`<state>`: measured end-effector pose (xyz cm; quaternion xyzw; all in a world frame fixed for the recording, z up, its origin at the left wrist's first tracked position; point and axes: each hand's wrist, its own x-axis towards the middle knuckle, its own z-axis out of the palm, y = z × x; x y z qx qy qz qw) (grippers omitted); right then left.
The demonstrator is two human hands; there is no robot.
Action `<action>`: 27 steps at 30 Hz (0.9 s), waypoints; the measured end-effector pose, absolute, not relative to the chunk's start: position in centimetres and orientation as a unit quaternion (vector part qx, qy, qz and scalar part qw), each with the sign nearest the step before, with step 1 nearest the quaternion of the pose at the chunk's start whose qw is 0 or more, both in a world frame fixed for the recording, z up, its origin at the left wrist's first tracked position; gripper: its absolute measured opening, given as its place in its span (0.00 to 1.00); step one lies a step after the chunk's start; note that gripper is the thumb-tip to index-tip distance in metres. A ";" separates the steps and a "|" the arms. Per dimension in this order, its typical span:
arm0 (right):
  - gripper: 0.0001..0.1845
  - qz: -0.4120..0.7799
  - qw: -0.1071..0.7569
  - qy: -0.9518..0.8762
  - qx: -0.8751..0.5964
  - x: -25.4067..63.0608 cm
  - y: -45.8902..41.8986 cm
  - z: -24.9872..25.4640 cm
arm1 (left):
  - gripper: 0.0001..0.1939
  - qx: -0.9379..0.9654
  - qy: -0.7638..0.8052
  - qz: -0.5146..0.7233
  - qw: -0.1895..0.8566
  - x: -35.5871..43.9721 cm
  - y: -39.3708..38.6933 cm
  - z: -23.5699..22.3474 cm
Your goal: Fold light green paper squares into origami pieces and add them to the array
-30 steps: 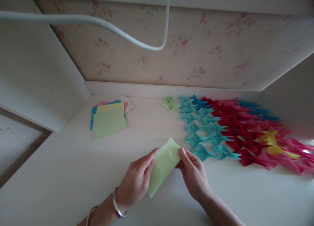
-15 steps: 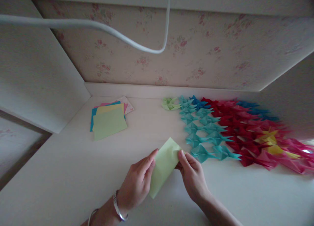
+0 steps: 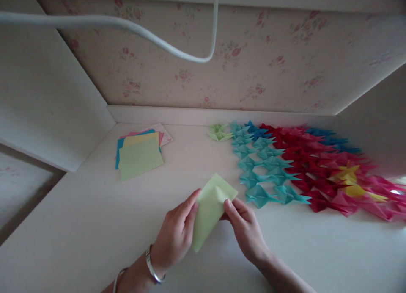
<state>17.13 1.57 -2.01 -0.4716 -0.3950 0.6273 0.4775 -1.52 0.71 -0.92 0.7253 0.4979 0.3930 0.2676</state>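
A folded light green paper (image 3: pixel 209 208) is held just above the white desk (image 3: pixel 95 225), near its front middle. My left hand (image 3: pixel 176 236) pinches the paper's left edge, with bracelets on the wrist. My right hand (image 3: pixel 244 227) grips the right edge, its thumb on top. The paper's upper flap is lifting open at the far end.
A stack of coloured paper sheets (image 3: pixel 139 155) lies at the back left. Rows of folded paper cranes (image 3: pixel 304 170) in teal, red, pink and yellow cover the right side, with a green crane (image 3: pixel 219 133) at the back. A white cable (image 3: pixel 127 28) hangs overhead.
The paper's top flap has opened wider. Both hands have shifted slightly left and closer together along the paper.
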 end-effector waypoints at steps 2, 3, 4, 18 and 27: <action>0.22 0.636 0.460 -0.411 -0.464 17.0 1.5 -1.7 | 0.20 0.716 0.513 0.393 0.264 -1.5 0.7 -0.9; 0.21 0.629 0.458 -0.416 -0.470 17.0 1.4 -1.6 | 0.20 0.715 0.516 0.392 0.262 -1.5 0.6 -0.9; 0.21 0.619 0.460 -0.421 -0.477 16.9 1.4 -1.6 | 0.20 0.716 0.517 0.391 0.260 -1.5 0.6 -0.9; 0.21 0.572 0.457 -0.465 -0.497 16.2 0.4 -1.5 | 0.20 0.714 0.526 0.400 0.232 -1.2 0.5 -1.6; 0.22 0.619 0.420 -0.458 -0.481 16.2 0.2 -1.8 | 0.19 0.709 0.527 0.409 0.229 -0.9 0.6 -1.4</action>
